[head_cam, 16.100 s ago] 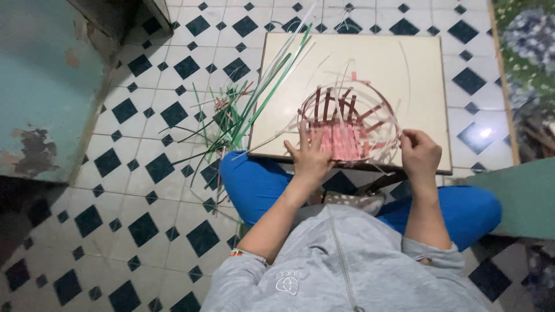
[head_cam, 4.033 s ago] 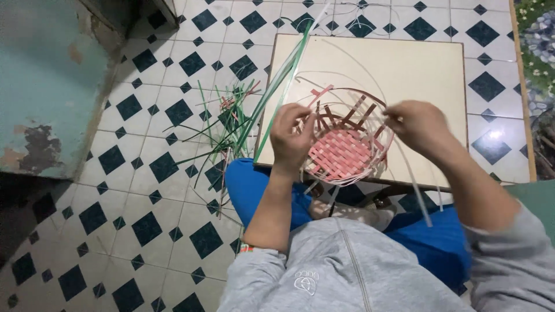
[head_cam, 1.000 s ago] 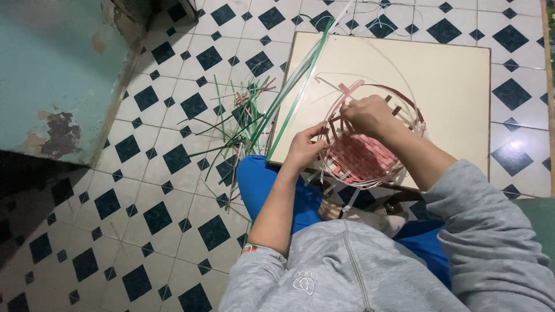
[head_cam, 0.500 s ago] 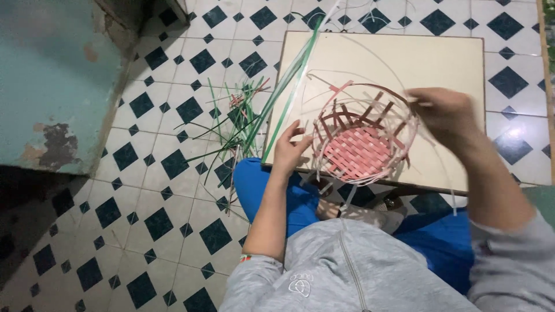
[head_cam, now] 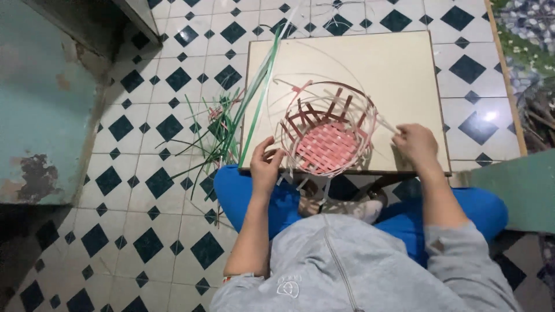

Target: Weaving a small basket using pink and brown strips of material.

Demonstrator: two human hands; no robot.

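**Seated weaver with half-built strip basket on low counter**

Nearest the camera: a grey zipped top, sleeves pushed up on the left arm, and blue trousers on crossed legs that reached under the counter's near edge.

Left hand [head_cam: 265, 167]: rested at the near left edge of the counter, fingers curled loosely against the left side of the basket's rim, touching its pale strips. Whether it pinched a strip could not be told.

Right hand [head_cam: 415, 144]: lay on the counter just right of the basket, fingers closed narrowly on a thin pale strip [head_cam: 386, 124] that ran from the basket's right rim to the fingertips.

Basket [head_cam: 328, 134]: round, unfinished, standing upright near the front middle of the counter, between the two hands. Its base was a flat pink weave; darker reddish-brown uprights rose from it, bound by pale horizontal strips. Loose ends stuck out at the rim and hung over the counter's front edge.

Counter [head_cam: 381, 63]: a low, cream-coloured rectangular board, its far half bare.

Long green strips [head_cam: 259, 98]: a bundle lying slantwise across the counter's left edge, running from the near left toward the far middle.

Loose green strips [head_cam: 205, 136]: a scattered heap on the floor just left of the counter, a few pink pieces among them.

Floor [head_cam: 173, 75]: white tiles with dark diamond insets.

Farther left: a worn teal wall [head_cam: 40, 110] with peeling patches.
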